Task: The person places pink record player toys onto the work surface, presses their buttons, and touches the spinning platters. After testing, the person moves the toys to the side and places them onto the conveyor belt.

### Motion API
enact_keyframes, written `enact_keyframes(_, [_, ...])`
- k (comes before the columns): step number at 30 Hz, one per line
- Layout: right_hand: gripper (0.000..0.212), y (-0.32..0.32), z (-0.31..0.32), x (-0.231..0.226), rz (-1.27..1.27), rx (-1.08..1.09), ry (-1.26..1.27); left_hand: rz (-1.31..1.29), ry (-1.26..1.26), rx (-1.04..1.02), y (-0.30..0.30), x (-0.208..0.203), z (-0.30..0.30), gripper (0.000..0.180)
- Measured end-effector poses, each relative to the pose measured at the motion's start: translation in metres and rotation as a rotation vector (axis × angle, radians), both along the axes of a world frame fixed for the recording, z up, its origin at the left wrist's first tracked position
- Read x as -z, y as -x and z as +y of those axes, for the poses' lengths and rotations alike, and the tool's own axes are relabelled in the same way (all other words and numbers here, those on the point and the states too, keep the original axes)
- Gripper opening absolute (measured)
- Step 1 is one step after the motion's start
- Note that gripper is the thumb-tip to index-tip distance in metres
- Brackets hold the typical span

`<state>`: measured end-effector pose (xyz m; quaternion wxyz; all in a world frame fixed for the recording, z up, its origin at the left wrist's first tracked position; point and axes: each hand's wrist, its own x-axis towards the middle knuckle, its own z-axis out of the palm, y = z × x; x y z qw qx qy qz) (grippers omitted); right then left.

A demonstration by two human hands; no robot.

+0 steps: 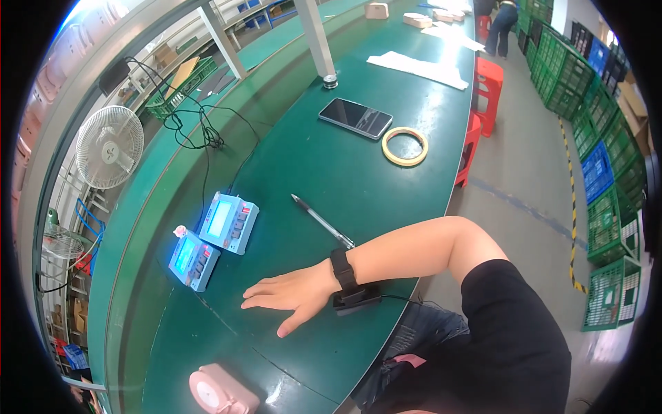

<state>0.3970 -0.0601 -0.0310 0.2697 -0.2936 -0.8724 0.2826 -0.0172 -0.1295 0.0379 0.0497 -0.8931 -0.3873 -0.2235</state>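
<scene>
My right hand reaches leftward over the green table with its palm down. Its fingers are stretched out and the thumb is apart; nothing is in it. Whether the palm rests on the surface or hovers just above, I cannot tell. A black strap with a small dark box is round the wrist, and a cable runs from it. Two light-blue devices with lit screens, one nearer and one farther, stand beyond the fingertips. Past the forearm lies a clear pen. My left hand is out of view.
A pink rounded device sits at the table's near edge. Farther up lie a phone, a yellow tape roll and white sheets. A metal post rises at the table's far side. Red stools stand along the right edge.
</scene>
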Motion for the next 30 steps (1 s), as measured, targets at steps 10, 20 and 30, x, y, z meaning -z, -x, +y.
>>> enact_keyframes(10, [0.076,0.002,0.0,0.0,-0.013,0.024,-0.015,-0.052,0.046,-0.452,0.173,0.016,-0.009,0.02])
enact_keyframes(20, [0.074,0.005,0.001,0.004,-0.027,0.053,-0.057,0.132,0.19,-1.121,0.355,0.062,-0.009,0.032])
enact_keyframes(30, [0.071,0.004,0.001,0.005,-0.055,0.041,-0.109,0.47,0.414,-1.527,0.437,0.104,0.004,0.054])
